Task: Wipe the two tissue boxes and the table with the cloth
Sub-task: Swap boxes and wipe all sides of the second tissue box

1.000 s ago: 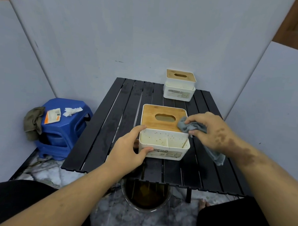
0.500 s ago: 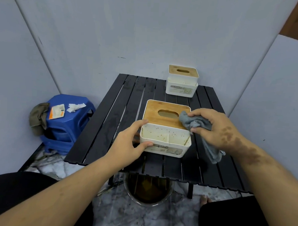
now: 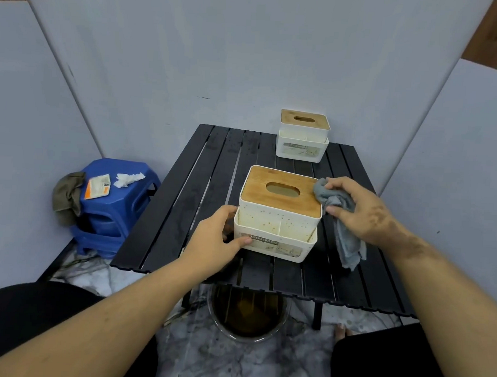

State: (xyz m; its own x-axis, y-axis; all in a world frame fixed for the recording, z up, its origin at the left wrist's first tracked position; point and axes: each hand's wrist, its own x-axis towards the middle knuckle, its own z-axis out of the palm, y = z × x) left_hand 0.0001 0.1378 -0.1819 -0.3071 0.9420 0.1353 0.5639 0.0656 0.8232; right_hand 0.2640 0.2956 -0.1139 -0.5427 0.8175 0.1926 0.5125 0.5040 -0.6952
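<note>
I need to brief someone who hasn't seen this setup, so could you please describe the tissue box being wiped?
On the black slatted table stand two white tissue boxes with wooden lids. The one being wiped is nearer the person, held by the left hand, with the grey cloth at its right edge. Brown specks dot its front; the far box stands untouched.

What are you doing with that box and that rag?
A person is cleaning. The left hand holds the near white tissue box with a wooden lid at its left side, on the black slatted table. The right hand grips a grey cloth against the lid's right edge. A second white tissue box waits at the far edge.
</note>
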